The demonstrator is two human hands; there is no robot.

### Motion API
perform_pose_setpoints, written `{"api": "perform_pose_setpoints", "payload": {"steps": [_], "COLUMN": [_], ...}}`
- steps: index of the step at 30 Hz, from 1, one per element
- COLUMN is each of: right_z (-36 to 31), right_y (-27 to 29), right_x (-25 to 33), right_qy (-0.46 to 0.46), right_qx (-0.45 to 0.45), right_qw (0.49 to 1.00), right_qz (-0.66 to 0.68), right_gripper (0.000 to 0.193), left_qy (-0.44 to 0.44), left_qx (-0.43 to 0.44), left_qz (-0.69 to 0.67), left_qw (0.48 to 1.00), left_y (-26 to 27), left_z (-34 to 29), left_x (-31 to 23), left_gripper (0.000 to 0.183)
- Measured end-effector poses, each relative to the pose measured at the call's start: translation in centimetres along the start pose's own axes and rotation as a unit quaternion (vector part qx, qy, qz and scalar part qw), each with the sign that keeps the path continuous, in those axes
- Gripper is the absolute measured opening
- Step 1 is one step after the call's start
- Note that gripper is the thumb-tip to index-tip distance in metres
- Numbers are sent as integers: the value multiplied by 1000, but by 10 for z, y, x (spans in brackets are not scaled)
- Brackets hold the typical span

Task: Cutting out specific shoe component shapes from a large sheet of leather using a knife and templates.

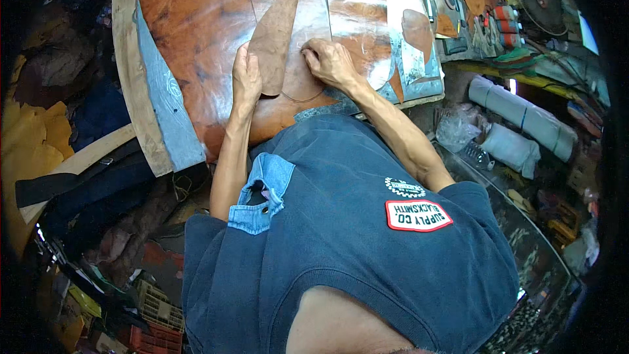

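A long brown leather piece, curved along one side, stands partly lifted and tilted in front of me. My left hand grips its left edge, with the thumb on the near face. Beside it, a second brown leather piece lies flat on the large glossy orange-brown hide. My right hand rests on that flat piece, fingers curled inward; whatever they may hold is hidden. To the right lies a shiny reddish-brown panel.
The worktable's wooden edge and a grey-blue strip run along the left. Small leather scraps and tools lie at the right. Beyond are a round fan, several spools and wrapped white rolls.
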State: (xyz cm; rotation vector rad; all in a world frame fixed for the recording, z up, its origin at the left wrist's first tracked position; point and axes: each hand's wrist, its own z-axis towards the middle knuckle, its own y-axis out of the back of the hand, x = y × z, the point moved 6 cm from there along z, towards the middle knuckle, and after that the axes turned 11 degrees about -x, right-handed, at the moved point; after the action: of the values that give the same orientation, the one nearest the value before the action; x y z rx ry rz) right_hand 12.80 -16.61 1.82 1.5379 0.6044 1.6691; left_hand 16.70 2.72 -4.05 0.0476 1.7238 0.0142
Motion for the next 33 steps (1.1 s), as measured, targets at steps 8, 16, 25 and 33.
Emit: {"api": "perform_pose_setpoints", "payload": {"steps": [8, 16, 25, 33], "right_z": [10, -38, -57, -57], "right_y": [27, 38, 80, 62], "right_x": [-18, -48, -106, -73], "right_qy": [-152, -400, -384, -342], "right_qx": [-114, -95, -129, -127], "right_qw": [967, 568, 698, 561], "right_qz": [172, 713, 591, 743], "right_gripper": [19, 5, 23, 21], "left_qy": [6, -35, -52, -294], "left_qx": [5, 25, 11, 125], "left_qz": [-27, -4, 191, 502], "left_qw": [1000, 999, 980, 804], "left_y": [-1, -1, -5, -100], "left_z": [-2, -6, 5, -56], "left_x": [-2, -33, -48, -73], "left_gripper": [35, 37, 50, 82]}}
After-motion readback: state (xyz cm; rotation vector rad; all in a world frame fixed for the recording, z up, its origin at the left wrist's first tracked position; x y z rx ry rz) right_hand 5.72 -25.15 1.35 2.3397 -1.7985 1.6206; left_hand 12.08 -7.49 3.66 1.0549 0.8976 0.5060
